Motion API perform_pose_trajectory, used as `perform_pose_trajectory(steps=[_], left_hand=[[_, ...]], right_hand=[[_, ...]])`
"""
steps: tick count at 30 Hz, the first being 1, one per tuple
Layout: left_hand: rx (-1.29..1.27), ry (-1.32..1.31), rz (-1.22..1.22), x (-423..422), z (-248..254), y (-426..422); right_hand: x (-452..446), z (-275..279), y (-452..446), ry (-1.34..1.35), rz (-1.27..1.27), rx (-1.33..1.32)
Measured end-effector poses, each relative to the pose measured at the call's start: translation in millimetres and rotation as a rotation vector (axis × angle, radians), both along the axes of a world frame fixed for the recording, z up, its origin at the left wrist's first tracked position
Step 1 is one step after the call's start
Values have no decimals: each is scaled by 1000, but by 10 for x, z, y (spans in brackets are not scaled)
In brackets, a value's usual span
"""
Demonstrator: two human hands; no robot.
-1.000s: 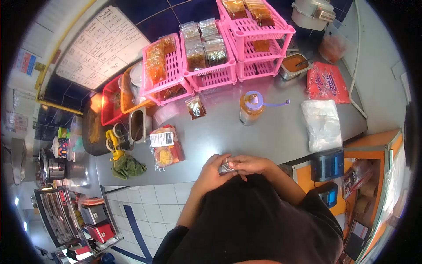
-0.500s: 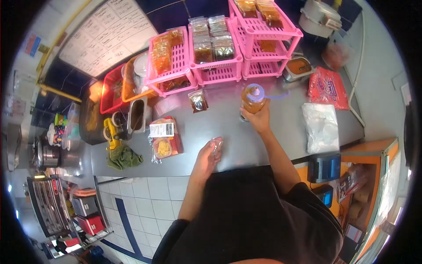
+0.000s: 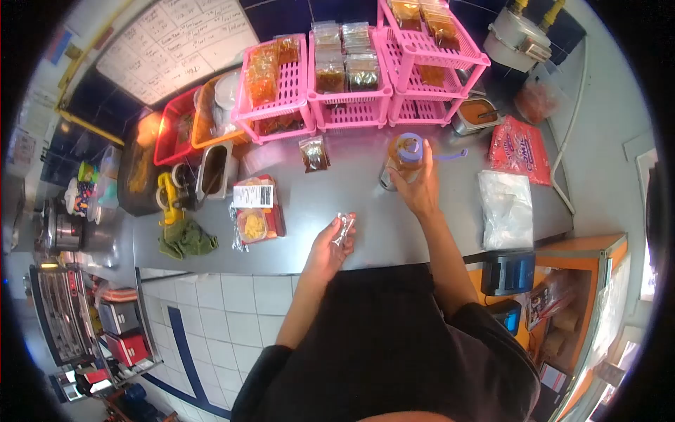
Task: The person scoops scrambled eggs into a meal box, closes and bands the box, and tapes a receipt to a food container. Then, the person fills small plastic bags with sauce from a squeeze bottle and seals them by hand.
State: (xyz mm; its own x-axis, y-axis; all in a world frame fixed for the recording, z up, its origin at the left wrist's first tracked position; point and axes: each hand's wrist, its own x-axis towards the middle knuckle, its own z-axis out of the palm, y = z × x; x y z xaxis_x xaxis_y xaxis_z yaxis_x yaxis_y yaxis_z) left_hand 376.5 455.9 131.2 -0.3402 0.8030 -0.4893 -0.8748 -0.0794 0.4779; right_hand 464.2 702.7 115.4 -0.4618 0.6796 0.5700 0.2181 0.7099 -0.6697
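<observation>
My left hand [image 3: 329, 247] is closed on a small clear plastic packet [image 3: 343, 226], held above the steel counter near its front edge. Farther back, my right hand [image 3: 420, 188] grips a squeeze bottle [image 3: 406, 149] from its right side. The bottle is see-through, with brownish contents and a purple cap whose strap sticks out to the right. One finger reaches up along the cap, and the palm hides part of the bottle. Between the hands and the racks lies a filled sachet [image 3: 313, 154] with dark contents. Left of my left hand sits a labelled food pack [image 3: 254, 214].
Pink racks [image 3: 349, 107] full of sachets line the back. A metal pan of sauce [image 3: 474, 114] stands at the right, near red bags [image 3: 520, 151] and clear plastic bags [image 3: 506, 211]. At the left are another metal pan [image 3: 215, 171], a yellow tape dispenser [image 3: 169, 199] and a green cloth [image 3: 187, 239].
The fingers of my right hand have shifted on the bottle, one now stretching up beside the cap. My left hand keeps hold of the packet. The camera view has moved slightly.
</observation>
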Motion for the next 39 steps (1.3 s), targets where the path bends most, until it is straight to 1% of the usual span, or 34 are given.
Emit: perform_pose_trajectory(steps=[1, 2, 4, 5, 7, 9, 11, 12, 14, 15, 17, 18, 20, 21, 23, 24, 26, 27, 29, 30, 32, 33, 35, 36, 37, 39], left_hand=[[-34, 13, -1, 31, 48, 9], [-67, 28, -5, 45, 79, 10], [-42, 25, -23, 50, 53, 1], [-25, 7, -20, 57, 20, 0], [-12, 24, -43, 58, -28, 10], [-49, 3, 6, 46, -31, 17], [-23, 16, -11, -23, -64, 34], [-19, 22, -8, -50, -46, 53], [-18, 32, -10, -91, -20, 80], [-32, 49, -10, -122, 8, 121], [-46, 70, -2, -139, 28, 89], [-20, 66, -3, -157, 36, 82], [28, 67, 11, -241, 68, 166], [-13, 71, 37, -238, 81, 137], [-75, 47, 61, -165, 25, 42], [-74, 42, 49, -169, -23, 31], [-55, 34, 11, -164, -84, 8], [-64, 30, 15, -152, -67, 9], [-90, 26, 21, -149, -40, -2], [-106, 19, 28, -178, -20, -7], [-53, 25, 104, -207, 8, -91], [-71, 7, 112, -217, 12, -152], [-9, -10, 144, -308, 36, -124], [-6, -6, 138, -319, 66, -93], [0, -9, 144, -350, 83, -72], [-4, 21, 166, -408, 79, -85]], right_hand=[[-35, 18, 62, 16, 64, -60], [-57, 36, 116, 31, 47, -52], [-89, 188, 190, -136, 162, -65], [-88, 207, 227, -124, 134, -57], [-100, 179, 281, -155, 200, -5], [-129, 179, 280, -160, 154, -1], [-165, 243, 255, -206, 96, 102], [-194, 247, 296, -194, 88, 104], [-207, 205, 429, -117, 2, -109], [-184, 197, 513, -113, -1, -112], [-119, 154, 693, 475, -77, -761], [-60, 67, 673, 478, -64, -758], [30, -96, 622, 893, 162, -1530], [3, -88, 574, 876, 162, -1534], [4, -100, 349, 1211, 19, -1791], [71, -169, 267, 1201, -1, -1797], [132, -280, 139, 1170, 132, -1842], [157, -287, 99, 1167, 126, -1852], [261, -316, 6, 1065, 171, -1686], [295, -226, 89, 1057, 161, -1704], [365, 11, 288, 1341, 205, -1637], [413, 34, 192, 1326, 184, -1655], [397, 129, 171, 1105, 65, -1533], [412, -130, 153, 1066, 178, -1473], [437, -237, 165, 1057, 184, -1472], [468, -300, 135, 901, 54, -1337]])
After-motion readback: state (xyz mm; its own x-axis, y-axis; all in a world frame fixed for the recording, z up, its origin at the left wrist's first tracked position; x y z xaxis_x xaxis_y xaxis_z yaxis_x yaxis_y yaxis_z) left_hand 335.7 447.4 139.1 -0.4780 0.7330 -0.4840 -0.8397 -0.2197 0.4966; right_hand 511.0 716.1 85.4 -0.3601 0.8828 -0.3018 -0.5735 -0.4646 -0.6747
